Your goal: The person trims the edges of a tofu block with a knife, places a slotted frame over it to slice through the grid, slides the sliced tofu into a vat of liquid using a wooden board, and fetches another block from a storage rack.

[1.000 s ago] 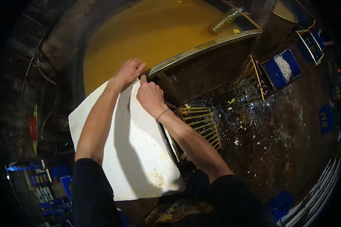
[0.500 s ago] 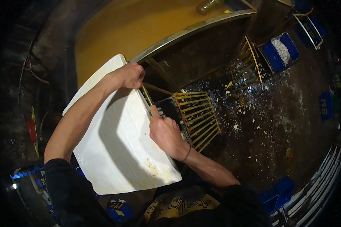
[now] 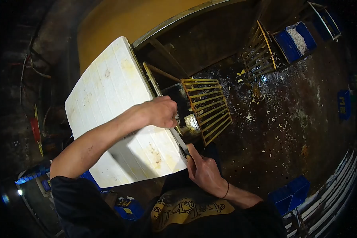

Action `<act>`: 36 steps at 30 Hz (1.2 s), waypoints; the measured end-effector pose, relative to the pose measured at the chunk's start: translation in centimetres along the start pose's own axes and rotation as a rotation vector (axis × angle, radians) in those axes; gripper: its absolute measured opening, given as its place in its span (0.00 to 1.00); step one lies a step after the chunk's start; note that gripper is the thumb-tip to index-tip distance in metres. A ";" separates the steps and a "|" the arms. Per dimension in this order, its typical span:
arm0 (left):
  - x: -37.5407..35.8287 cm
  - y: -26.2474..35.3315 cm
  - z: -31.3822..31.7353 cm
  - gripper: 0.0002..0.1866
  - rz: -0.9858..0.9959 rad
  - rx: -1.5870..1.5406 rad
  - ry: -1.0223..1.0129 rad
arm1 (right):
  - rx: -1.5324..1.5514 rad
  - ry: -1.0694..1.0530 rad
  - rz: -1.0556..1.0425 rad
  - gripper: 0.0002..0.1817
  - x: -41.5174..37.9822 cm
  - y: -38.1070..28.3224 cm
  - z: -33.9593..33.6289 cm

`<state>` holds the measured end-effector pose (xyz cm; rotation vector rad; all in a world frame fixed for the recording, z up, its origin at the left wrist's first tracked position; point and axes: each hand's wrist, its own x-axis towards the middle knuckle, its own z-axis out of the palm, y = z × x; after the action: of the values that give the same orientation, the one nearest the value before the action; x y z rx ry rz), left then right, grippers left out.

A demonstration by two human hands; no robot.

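Note:
A large white slab point(image 3: 107, 91) with faint lengthwise lines and yellowish stains lies tilted in front of me. My left hand point(image 3: 160, 112) is curled over its right edge, fingers closed, the forearm crossing the slab's face. Lower along the same edge, my right hand point(image 3: 204, 170) is wrapped around a knife, its handle mostly hidden in the fist. The narrow grey knife blade point(image 3: 180, 139) runs along the slab's edge, between the two hands, close to the near right corner.
Behind the slab stands a vat of brownish-yellow liquid point(image 3: 146, 20) with a metal rim point(image 3: 178, 20). Slatted wooden racks point(image 3: 208, 107) stand to the right. Pale scraps point(image 3: 249, 118) litter the wet dark floor. Blue crates point(image 3: 289, 195) and a blue bin with white material point(image 3: 296, 41) stand farther right.
Both hands have moved down the slab's right edge toward me, the right hand with the knife reaching the near corner. The slab's upper part is now uncovered, and the view has shifted slightly.

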<state>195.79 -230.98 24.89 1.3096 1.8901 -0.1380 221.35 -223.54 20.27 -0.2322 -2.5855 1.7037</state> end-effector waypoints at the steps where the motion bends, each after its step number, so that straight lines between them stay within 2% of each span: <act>1: 0.2 0.4 0.8 0.17 0.077 -0.021 0.030 | 0.049 -0.009 0.003 0.29 -0.9 0.0 -0.3; 2: 0.4 0.7 1.2 0.17 0.081 -0.018 0.033 | 0.099 -0.015 0.005 0.29 -1.7 -0.1 -0.3; 4: 0.8 2.2 1.1 0.18 0.042 -0.062 -0.187 | 0.085 -0.002 0.024 0.29 -3.2 1.0 1.3; 6: 1.9 2.7 2.2 0.20 0.075 0.024 -0.224 | 0.068 0.013 0.041 0.28 -3.9 2.3 2.6; 8: 2.2 3.6 2.7 0.22 0.122 -0.026 -0.321 | -0.020 0.161 -0.118 0.25 -3.5 3.4 2.7; 10: 1.9 4.4 2.2 0.19 0.133 -0.001 -0.310 | -0.153 0.110 0.031 0.23 -2.7 1.6 -0.5; 13: -0.2 4.0 0.8 0.10 0.126 -0.531 -0.139 | -0.121 0.134 -0.139 0.20 -3.4 -0.8 -5.5; 16: -8.2 3.9 -0.6 0.13 0.073 -0.862 0.180 | -0.029 0.116 -0.241 0.19 -5.5 -5.0 -8.7; 17: -11.8 3.6 0.6 0.13 0.073 -0.880 0.219 | 0.010 0.121 -0.185 0.17 -6.6 -6.4 -8.8; 19: -19.5 3.7 5.5 0.17 0.279 -1.286 0.500 | 0.090 0.082 -0.132 0.18 -8.3 -7.4 -7.3; 20: -22.6 3.6 9.6 0.21 0.387 -1.391 0.655 | 0.134 0.051 -0.084 0.18 -9.0 -8.1 -5.9; 21: -25.1 3.6 14.4 0.19 0.629 -1.616 0.702 | 0.124 0.015 -0.099 0.18 -9.6 -8.6 -3.8; 22: -27.2 4.0 19.8 0.21 0.596 -1.734 0.899 | 0.180 0.005 -0.083 0.19 -9.9 -8.7 -0.9; 23: -29.8 4.6 24.7 0.24 0.535 -1.940 0.915 | 0.229 -0.009 -0.064 0.20 -10.5 -8.9 2.0; 24: -30.9 5.5 30.3 0.22 0.378 -2.064 1.107 | 0.263 -0.058 -0.061 0.20 -11.2 -9.4 4.9; 26: -32.7 7.3 38.5 0.20 0.010 -2.349 1.327 | 0.398 -0.186 0.026 0.20 -12.9 -11.3 10.0; 28: -31.8 6.1 47.9 0.17 -0.338 -2.397 1.385 | 0.261 -0.262 -0.044 0.20 -13.8 -12.2 13.5; 29: -30.7 5.5 50.7 0.15 -0.545 -2.549 1.379 | 0.259 -0.254 -0.050 0.20 -13.9 -12.6 14.4; 30: -29.3 5.6 51.9 0.13 -0.619 -2.631 1.484 | 0.256 -0.237 -0.059 0.21 -14.3 -12.9 15.7; 31: -27.6 2.6 56.5 0.16 -0.307 -2.679 1.337 | 0.247 -0.229 -0.063 0.21 -14.7 -13.4 16.9; 32: -25.2 0.0 57.3 0.18 -0.202 -2.598 1.268 | 0.266 -0.200 -0.014 0.21 -14.7 -13.6 17.6; 33: -24.8 0.3 53.5 0.21 -0.174 -2.555 1.323 | 0.285 -0.173 0.037 0.21 -14.7 -13.8 18.1; 34: -22.8 -1.7 51.4 0.28 -0.069 -2.639 1.316 | 0.266 -0.141 0.067 0.21 -14.3 -14.3 18.6; 35: -19.7 -5.1 52.7 0.34 -0.145 -2.649 1.240 | 0.271 -0.099 0.076 0.20 -13.6 -14.8 19.0; 36: -18.4 -5.9 51.7 0.36 -0.634 -2.564 1.262 | 0.281 -0.051 0.086 0.20 -12.9 -15.4 19.6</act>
<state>221.92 -273.22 0.88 -1.2454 1.1814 2.2301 230.25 -249.26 27.25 -0.2957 -2.3604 2.1010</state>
